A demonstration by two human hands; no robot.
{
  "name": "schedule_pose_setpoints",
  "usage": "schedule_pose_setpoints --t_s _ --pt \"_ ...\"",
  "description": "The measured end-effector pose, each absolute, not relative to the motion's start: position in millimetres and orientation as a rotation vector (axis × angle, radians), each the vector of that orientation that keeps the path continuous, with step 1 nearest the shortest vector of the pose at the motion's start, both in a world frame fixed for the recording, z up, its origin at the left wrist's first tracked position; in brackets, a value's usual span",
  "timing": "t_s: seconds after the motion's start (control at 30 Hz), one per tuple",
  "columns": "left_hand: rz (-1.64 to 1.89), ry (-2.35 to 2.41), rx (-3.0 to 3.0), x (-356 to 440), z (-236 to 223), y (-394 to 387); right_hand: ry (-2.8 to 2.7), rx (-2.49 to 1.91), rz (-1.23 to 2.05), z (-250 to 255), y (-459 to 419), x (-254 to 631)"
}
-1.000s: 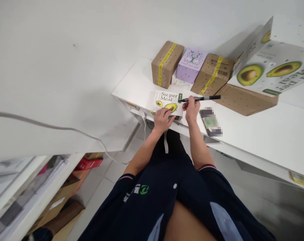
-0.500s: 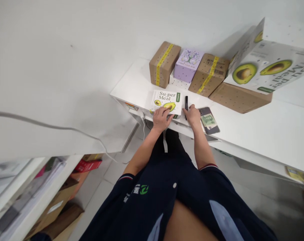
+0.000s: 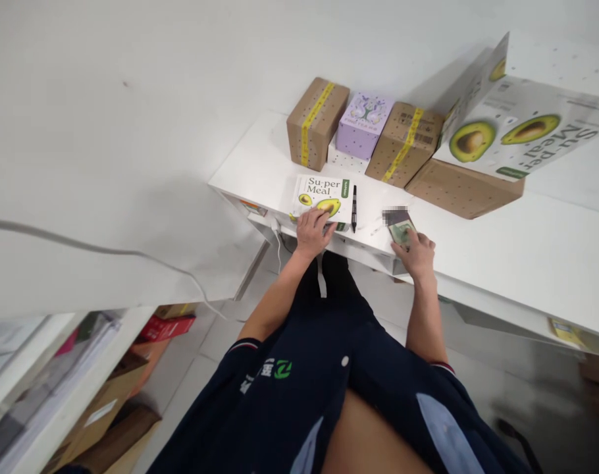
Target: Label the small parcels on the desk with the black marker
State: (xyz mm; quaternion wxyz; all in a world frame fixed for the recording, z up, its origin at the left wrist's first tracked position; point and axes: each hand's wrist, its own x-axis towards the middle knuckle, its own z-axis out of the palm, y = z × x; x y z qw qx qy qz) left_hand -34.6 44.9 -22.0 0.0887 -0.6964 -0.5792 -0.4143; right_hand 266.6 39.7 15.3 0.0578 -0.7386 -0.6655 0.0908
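A small white "Super Meal" box with avocado print lies on the white table near its front edge. My left hand rests on the box's near edge, fingers curled over it. A black pen lies loose on the table just right of the box. My right hand has its fingers closed around a phone at the table's front edge.
Along the wall stand two brown cartons with yellow tape, a purple box between them, and a large avocado-printed carton on a brown carton. Shelves with boxes are at lower left. A grey cable crosses the left.
My right hand put the pen down beside the small box, then moved right and took hold of the phone. My left hand stayed on the box.
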Motion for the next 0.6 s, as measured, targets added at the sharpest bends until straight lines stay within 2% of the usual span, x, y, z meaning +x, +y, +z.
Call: schedule_pose_setpoints --t_s 0.13,0.23,0.33,0.47,0.6 --pt "-1.249 -1.739 -2.097 -36 -23 45 -1.994 -2.237 0.266 23 35 259" --pt "-1.223 -1.736 -2.112 -37 -23 44 -1.822 -2.178 0.418 31 27 254" --pt "-1.204 -1.729 -2.101 -38 -24 43 -1.410 -1.959 0.875 41 15 249" --pt "-1.210 -1.728 -2.086 -35 -25 45 -0.906 -1.251 1.667 55 -7 222" --pt "-1.227 -1.854 -2.146 -38 -22 47 -0.589 -0.724 2.163 62 -25 167"
